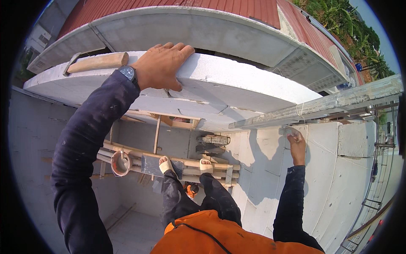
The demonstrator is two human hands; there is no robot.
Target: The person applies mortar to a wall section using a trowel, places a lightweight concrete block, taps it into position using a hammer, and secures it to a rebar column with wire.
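My left hand (163, 65) rests on the top of a white block wall (245, 80), fingers spread on top and thumb down the near face. Left of it on that top lies a thick wooden piece with a metal bracket (97, 63). My right hand (296, 146) is raised by the right-hand block wall (321, 169), fingers curled; what they hold, if anything, is unclear. A pale string (303, 118) hangs from a long concrete-stained beam (338, 99) close to that hand.
My sandalled feet (167, 165) stand on a scaffold of planks and poles (224, 169), beside a bucket (121, 163). Below is a person in orange (191, 190) and a floor deep down (127, 220). Rebar cages (376, 178) run at far right; a red roof (190, 5) lies beyond the wall.
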